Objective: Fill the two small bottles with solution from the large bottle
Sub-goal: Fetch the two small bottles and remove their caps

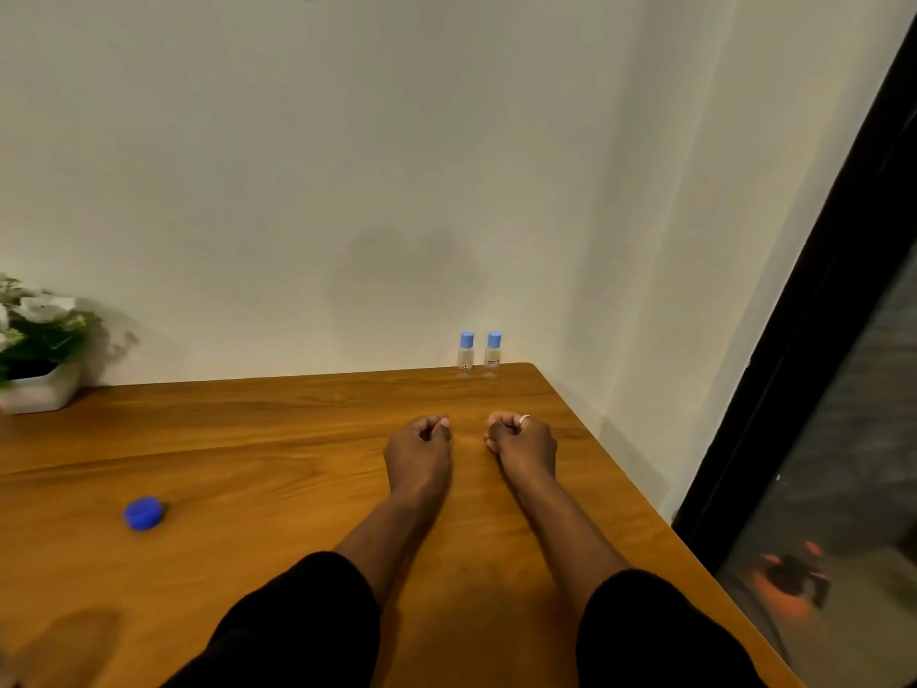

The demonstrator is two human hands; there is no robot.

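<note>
Your left grip (419, 441) and right grip (521, 439) rest side by side on the desk (248, 464), a little apart, each curled into a fist and holding nothing. Ring (525, 418) on a right grip finger. Beyond the gap between the grips, at the desk's far edge by the wall (347, 191), the left small bottle (465, 355) and right small bottle (492, 354) stand upright, close together, light blue tops on; fill level can't tell. A blue cap (144, 512) lies on the desk well left of the left grip. Potted plant (34, 340) farther left, at the back.
</note>
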